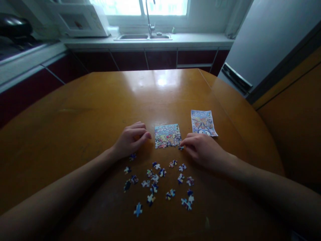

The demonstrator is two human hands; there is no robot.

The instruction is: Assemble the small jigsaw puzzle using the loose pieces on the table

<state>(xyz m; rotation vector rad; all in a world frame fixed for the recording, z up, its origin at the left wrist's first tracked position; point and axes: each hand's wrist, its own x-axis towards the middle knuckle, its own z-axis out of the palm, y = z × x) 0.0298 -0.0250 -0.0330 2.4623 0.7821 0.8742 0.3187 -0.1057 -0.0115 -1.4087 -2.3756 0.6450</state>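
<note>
A partly assembled jigsaw puzzle [167,135], colourful and crowded with small figures, lies flat on the wooden table. At its lower right corner, my right hand [203,149] pinches a puzzle piece [181,147] between thumb and fingers, touching or very close to the puzzle's edge. My left hand [132,139] rests on the table just left of the puzzle, fingers loosely bent and apart, holding nothing. Several loose puzzle pieces [154,178] are scattered nearer to me, below both hands. Beyond my right hand lies a printed picture sheet [203,121], its lower edge partly covered by that hand.
The large table [120,97] has a rounded edge. Past it stand a counter with a double sink [134,36], a tap [149,26] and a white microwave [80,20]. A grey fridge [271,36] is at the right, a black pan [15,26] at the far left.
</note>
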